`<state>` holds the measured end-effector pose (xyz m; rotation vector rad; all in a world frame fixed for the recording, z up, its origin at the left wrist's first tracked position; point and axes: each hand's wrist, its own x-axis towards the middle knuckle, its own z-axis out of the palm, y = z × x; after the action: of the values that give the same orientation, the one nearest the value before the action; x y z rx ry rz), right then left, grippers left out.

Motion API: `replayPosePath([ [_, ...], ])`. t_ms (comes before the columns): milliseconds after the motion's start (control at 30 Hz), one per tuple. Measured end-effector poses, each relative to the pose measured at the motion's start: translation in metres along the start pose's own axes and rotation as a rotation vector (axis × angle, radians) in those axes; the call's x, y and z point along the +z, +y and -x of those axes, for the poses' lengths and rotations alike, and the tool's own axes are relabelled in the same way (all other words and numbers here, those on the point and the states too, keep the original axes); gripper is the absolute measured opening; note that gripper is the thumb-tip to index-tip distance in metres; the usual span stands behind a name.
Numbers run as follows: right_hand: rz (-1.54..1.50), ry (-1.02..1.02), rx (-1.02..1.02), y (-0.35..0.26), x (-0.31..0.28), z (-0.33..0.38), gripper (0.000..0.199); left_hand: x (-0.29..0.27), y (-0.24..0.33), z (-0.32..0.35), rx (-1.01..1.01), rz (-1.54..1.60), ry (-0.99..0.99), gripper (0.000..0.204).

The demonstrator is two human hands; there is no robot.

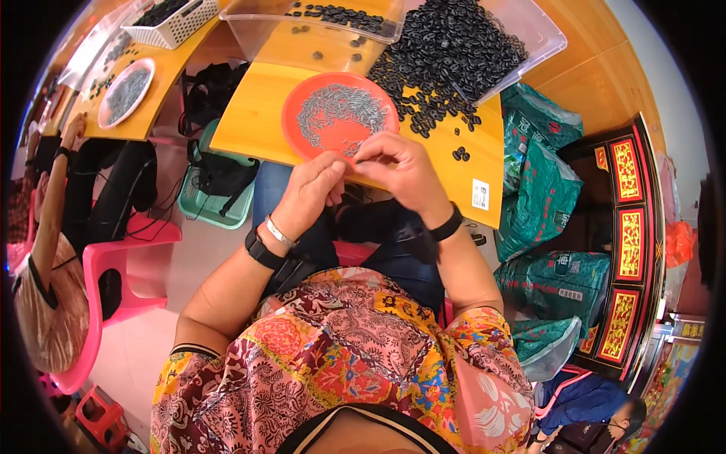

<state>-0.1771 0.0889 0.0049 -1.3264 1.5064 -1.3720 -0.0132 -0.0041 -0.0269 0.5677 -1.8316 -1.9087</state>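
Observation:
My left hand (314,189) and my right hand (408,170) meet at the near edge of a red plate (290,113), thumbs and fingers pinched close together. Whatever sits between the fingertips is too small and too covered to name. Many small silvery metal pieces (325,106) lie in the plate, mostly toward its far side. A big heap of small black oval parts (454,57) spreads beyond the plate to the right. A few loose black parts (460,153) lie on the yellow table (253,110) right of my right hand.
A clear plastic bin (546,38) holds part of the heap; another clear bin (310,47) stands left of it. Green bags (541,197) crowd the table's right side. At left, a person (53,295) sits on a pink chair (94,303) by another plate (106,117). A green basket (219,216) stands below.

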Motion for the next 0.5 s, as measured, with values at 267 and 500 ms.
replayPosePath([
  [267, 0.760, 0.284, -0.473, 0.008, 0.043, 0.004, 0.017, -0.004, -0.003, -0.001, -0.076, 0.174, 0.011, 0.026],
  [500, 0.680, 0.349, -0.489, 0.015, 0.052, 0.005, 0.015, -0.003, -0.011, -0.005, -0.085, 0.335, 0.078, 0.017],
])
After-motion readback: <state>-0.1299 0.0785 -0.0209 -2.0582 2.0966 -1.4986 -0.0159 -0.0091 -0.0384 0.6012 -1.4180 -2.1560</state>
